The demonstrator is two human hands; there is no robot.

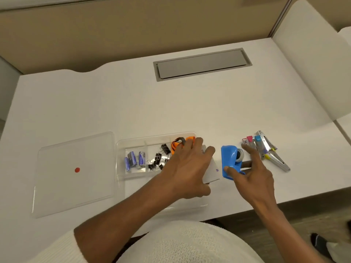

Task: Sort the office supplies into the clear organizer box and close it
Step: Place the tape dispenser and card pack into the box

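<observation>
The clear organizer box (pixel 121 149) sits open near the table's front edge. It holds small blue staple boxes (pixel 133 158), black binder clips (pixel 158 158) and an orange lanyard (pixel 177 143) in separate compartments. My left hand (pixel 188 168) is over the box's right side, gripping a white pad (pixel 211 168) with a purple mark. My right hand (pixel 254 177) rests on a blue tape dispenser (pixel 228 158) standing on the table just right of the box, thumb on its near end and fingers along its right side. The clear lid (pixel 76 186), marked with a red dot, lies flat left of the box.
A silver stapler (pixel 274 156) lies right of the dispenser with pink and blue small items (pixel 253 139) beside it. A grey cable hatch (pixel 201 63) is set into the white table at the back. A beige partition stands behind.
</observation>
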